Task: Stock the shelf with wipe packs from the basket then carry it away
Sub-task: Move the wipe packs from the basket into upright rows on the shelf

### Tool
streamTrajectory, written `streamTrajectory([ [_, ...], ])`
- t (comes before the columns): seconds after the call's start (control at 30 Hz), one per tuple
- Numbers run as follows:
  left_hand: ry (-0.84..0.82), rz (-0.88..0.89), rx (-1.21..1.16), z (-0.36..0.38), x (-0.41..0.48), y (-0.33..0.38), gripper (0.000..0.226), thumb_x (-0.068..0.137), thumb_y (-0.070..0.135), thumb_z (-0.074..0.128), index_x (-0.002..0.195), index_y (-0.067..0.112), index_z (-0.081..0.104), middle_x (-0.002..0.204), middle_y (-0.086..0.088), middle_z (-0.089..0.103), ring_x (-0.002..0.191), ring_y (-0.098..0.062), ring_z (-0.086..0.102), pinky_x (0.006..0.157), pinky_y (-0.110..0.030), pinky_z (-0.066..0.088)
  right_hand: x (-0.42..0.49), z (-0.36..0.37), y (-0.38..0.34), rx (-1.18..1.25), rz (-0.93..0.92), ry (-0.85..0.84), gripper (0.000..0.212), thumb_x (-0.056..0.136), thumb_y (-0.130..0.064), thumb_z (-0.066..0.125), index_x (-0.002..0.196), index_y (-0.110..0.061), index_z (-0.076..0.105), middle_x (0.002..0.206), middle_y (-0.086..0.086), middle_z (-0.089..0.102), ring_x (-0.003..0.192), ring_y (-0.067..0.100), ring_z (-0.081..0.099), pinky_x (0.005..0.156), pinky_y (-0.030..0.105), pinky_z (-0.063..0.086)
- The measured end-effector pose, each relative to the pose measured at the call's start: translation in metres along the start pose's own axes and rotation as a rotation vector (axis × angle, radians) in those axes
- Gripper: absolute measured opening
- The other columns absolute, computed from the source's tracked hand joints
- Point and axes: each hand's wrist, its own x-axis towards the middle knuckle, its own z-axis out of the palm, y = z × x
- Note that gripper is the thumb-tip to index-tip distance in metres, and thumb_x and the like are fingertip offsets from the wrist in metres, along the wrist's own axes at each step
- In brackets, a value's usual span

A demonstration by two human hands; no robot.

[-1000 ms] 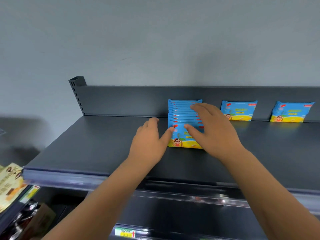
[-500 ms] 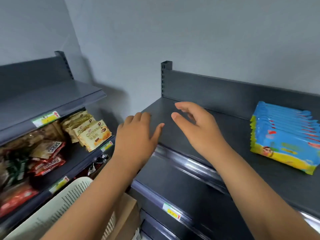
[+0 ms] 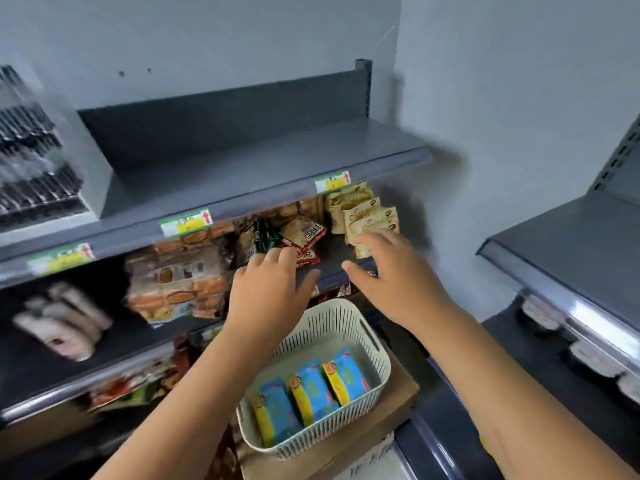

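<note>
A cream slotted basket [image 3: 349,318] sits low in the middle on a brown cardboard box [image 3: 388,415]. Three blue and yellow wipe packs [image 3: 311,389] stand on edge inside it. My left hand [image 3: 268,292] hovers above the basket's far left rim, fingers spread, holding nothing. My right hand [image 3: 394,275] is level with it to the right, also open and empty. The dark grey shelf [image 3: 568,244] that I was stocking shows at the right edge; its row of wipe packs is out of view.
To the left stands another dark shelf unit [image 3: 242,174] with a bare top board and snack packets [image 3: 363,213] crowded on the board below. Yellow-green price tags [image 3: 187,221] line its front edge. Round lidded tubs [image 3: 588,355] sit on the lower right shelf.
My view has swung left and down from the stocked shelf to the basket. Both hands left the row of wipe packs and came over the basket, empty.
</note>
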Motion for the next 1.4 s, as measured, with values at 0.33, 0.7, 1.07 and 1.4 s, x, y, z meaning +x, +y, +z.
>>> streamTrajectory([
  [0.33,-0.409,-0.282,-0.182,0.123,-0.011,-0.074,0.047,0.099,0.056,0.049,0.128,0.020,0.055,0.128,-0.002,0.061,0.125,-0.030,0.053,0.096,-0.048,0.051,0.021,0.135,0.032,0.130,0.168,-0.402,0.048,0.098,-0.049,0.056,0.135,-0.019,0.057,0.131,-0.001,0.058,0.123,0.020,0.055,0.098,0.039,0.048],
  [0.7,-0.865,-0.399,-0.225,0.280,-0.025,-0.064,0.056,0.094,0.045,0.061,0.140,0.016,0.047,0.141,-0.010,0.053,0.129,-0.032,0.047,0.104,-0.051,0.046,-0.032,0.284,0.127,-0.096,0.503,-0.849,0.048,0.095,-0.050,0.056,0.126,-0.013,0.063,0.124,0.011,0.067,0.113,0.033,0.064,0.085,0.037,0.050],
  [1.07,-0.833,-0.304,0.005,0.342,-0.032,-0.046,0.076,0.073,0.051,0.086,0.130,0.017,0.048,0.129,-0.005,0.049,0.124,-0.030,0.047,0.094,-0.048,0.050,-0.060,0.319,0.134,-0.328,0.475,-0.788,0.011,0.084,-0.020,0.068,0.094,-0.015,0.070,0.094,0.005,0.069,0.088,0.028,0.070,0.058,0.029,0.043],
  [1.4,-0.601,-0.528,-0.356,0.284,-0.023,-0.056,0.025,0.082,0.023,0.074,0.098,0.019,0.055,0.089,-0.003,0.062,0.086,-0.031,0.060,0.065,-0.035,0.045,-0.051,0.274,0.133,0.149,0.513,-0.438,0.020,0.086,-0.019,0.071,0.104,-0.021,0.063,0.091,-0.002,0.069,0.087,0.028,0.064,0.064,0.031,0.039],
])
